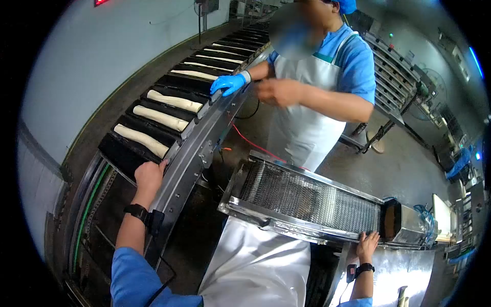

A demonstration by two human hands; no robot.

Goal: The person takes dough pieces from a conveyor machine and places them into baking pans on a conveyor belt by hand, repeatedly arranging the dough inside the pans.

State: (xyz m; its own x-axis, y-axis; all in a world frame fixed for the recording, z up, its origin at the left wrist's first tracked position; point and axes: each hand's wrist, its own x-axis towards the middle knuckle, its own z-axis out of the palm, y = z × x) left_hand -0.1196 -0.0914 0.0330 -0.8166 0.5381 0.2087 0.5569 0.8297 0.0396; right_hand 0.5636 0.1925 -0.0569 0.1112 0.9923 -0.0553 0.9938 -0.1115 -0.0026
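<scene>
My left hand (149, 176) is closed on the near end of a black loaf pan (120, 156) at the front of the pan line. A long roll of pale dough (140, 139) lies in a pan just beyond my fingers. More dough rolls, such as one dough strip (160, 118), rest in the pans behind it. On the right, my right hand (367, 247) lies with fingers stretched out against the metal side rail (307, 227) of a short mesh conveyor (302, 197). No object shows in that hand.
Across from me stands a co-worker in a white apron (302, 123), one blue-gloved hand (228, 84) on the pan line's edge. A red cable (250, 138) runs behind the mesh conveyor. A shiny metal surface (404, 271) lies at lower right; a rack (394, 71) stands behind.
</scene>
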